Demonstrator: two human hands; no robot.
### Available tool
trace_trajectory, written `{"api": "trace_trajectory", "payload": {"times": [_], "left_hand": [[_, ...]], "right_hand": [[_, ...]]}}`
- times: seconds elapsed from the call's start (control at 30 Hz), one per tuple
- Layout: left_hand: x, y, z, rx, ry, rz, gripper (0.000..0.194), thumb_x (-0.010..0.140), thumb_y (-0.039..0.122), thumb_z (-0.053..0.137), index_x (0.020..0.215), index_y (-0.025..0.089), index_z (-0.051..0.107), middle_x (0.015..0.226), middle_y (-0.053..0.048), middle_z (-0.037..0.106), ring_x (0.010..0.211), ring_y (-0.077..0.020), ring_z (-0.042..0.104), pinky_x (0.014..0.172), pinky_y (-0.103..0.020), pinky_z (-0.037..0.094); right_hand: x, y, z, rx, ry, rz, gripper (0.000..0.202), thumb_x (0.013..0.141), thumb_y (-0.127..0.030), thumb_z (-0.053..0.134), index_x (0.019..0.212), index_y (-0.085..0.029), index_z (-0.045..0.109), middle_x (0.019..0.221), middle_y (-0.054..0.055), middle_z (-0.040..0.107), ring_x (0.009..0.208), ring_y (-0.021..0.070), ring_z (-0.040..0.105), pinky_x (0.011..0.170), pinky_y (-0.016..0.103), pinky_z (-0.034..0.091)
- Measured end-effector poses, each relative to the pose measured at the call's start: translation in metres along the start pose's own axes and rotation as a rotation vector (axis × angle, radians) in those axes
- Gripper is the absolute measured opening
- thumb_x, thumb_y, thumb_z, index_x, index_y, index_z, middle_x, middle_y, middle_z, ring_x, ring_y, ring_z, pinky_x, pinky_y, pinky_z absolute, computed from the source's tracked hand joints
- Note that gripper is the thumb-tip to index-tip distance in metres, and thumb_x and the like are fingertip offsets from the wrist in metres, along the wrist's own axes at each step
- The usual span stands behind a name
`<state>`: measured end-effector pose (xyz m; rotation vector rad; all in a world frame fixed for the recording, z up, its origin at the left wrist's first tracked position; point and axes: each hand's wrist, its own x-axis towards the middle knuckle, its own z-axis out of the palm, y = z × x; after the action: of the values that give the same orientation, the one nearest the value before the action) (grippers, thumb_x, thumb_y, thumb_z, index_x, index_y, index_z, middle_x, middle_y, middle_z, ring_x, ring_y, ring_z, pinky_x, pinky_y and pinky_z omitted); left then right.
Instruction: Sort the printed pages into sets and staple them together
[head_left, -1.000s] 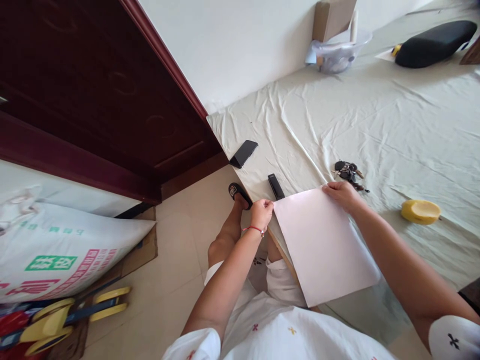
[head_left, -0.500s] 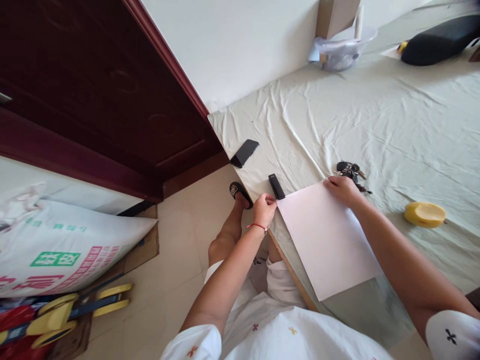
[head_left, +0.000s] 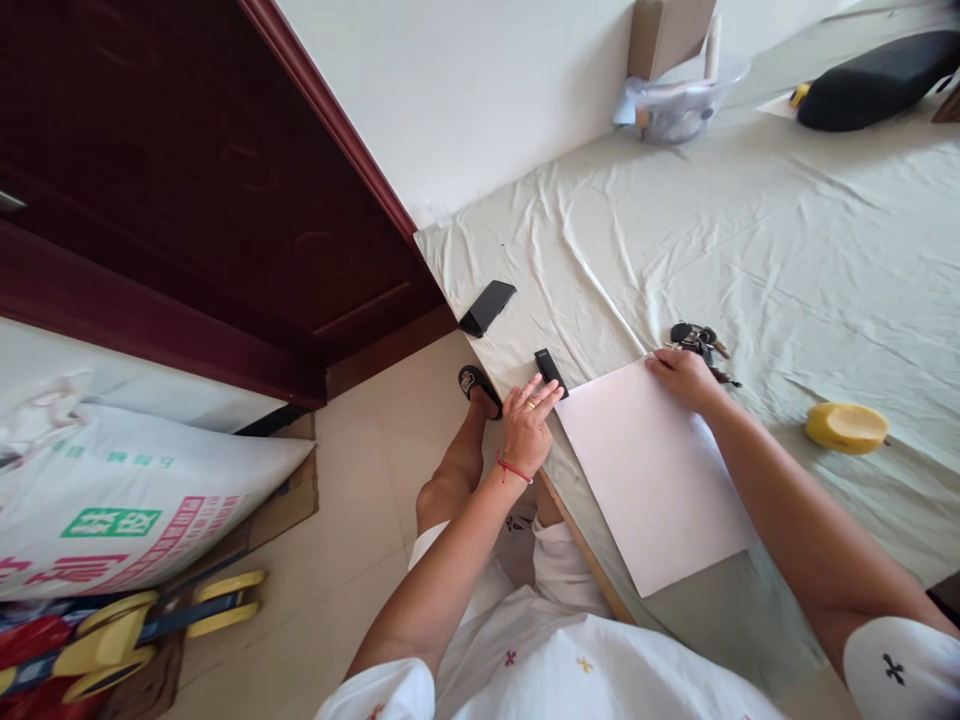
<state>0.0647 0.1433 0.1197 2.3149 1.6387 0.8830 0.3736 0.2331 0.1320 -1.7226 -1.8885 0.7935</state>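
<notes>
White paper (head_left: 660, 480) lies on the cloth-covered table near its front edge. My left hand (head_left: 529, 425) is open, its fingers stretched over the near end of a small black object (head_left: 549, 368) beside the paper's far left corner. At the far right corner of the sheet, my right hand (head_left: 684, 378) pinches the paper's edge, the thumb hidden from view. A bunch of keys (head_left: 701, 340) lies just beyond that hand.
A black phone (head_left: 487, 307) rests at the table's left edge. To the right lies a yellow object (head_left: 847, 428). Farther back are a clear plastic basin (head_left: 675, 110) and a long black object (head_left: 877, 85). A white sack (head_left: 135, 490) stands at far left.
My left hand has let go of the paper's left corner; its fingers have spread and reached over the black object. My right hand has stayed at its corner.
</notes>
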Motion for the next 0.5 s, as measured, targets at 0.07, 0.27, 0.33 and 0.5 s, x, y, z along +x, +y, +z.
{"api": "trace_trajectory", "payload": {"times": [0.07, 0.27, 0.33, 0.5], "left_hand": [[-0.002, -0.002, 0.001, 0.039, -0.030, 0.011, 0.063, 0.089, -0.003, 0.044, 0.130, 0.032, 0.076, 0.139, -0.004, 0.075, 0.150, -0.0261, 0.054, 0.130, -0.064, 0.026], [-0.003, -0.001, 0.000, 0.076, -0.100, 0.058, 0.062, 0.089, -0.002, 0.046, 0.132, 0.031, 0.074, 0.143, -0.006, 0.071, 0.141, -0.0262, 0.062, 0.133, -0.068, 0.013], [-0.001, 0.000, -0.004, 0.075, -0.124, 0.050, 0.061, 0.088, -0.002, 0.047, 0.133, 0.029, 0.074, 0.144, -0.006, 0.071, 0.140, -0.0265, 0.063, 0.132, -0.067, 0.020], [-0.015, 0.003, -0.006, -0.022, -0.010, 0.013, 0.061, 0.088, 0.000, 0.046, 0.140, 0.022, 0.069, 0.148, -0.010, 0.068, 0.145, -0.0241, 0.058, 0.125, -0.053, 0.044]], "right_hand": [[0.000, 0.002, 0.001, 0.006, -0.004, 0.003, 0.038, 0.092, -0.046, 0.051, 0.064, -0.024, 0.040, 0.062, 0.001, 0.050, 0.063, 0.0170, 0.045, 0.065, 0.033, 0.033], [0.003, 0.002, 0.003, 0.013, -0.002, 0.019, 0.038, 0.092, -0.046, 0.053, 0.063, -0.024, 0.042, 0.061, 0.002, 0.051, 0.064, 0.0178, 0.046, 0.065, 0.033, 0.033], [0.003, -0.002, 0.001, 0.013, -0.003, 0.018, 0.037, 0.090, -0.044, 0.053, 0.061, -0.024, 0.042, 0.060, 0.002, 0.051, 0.064, 0.0181, 0.047, 0.065, 0.034, 0.034], [-0.013, -0.003, -0.002, -0.003, -0.015, 0.011, 0.035, 0.089, -0.040, 0.053, 0.060, -0.024, 0.041, 0.060, 0.002, 0.049, 0.062, 0.0175, 0.046, 0.064, 0.033, 0.034]]}}
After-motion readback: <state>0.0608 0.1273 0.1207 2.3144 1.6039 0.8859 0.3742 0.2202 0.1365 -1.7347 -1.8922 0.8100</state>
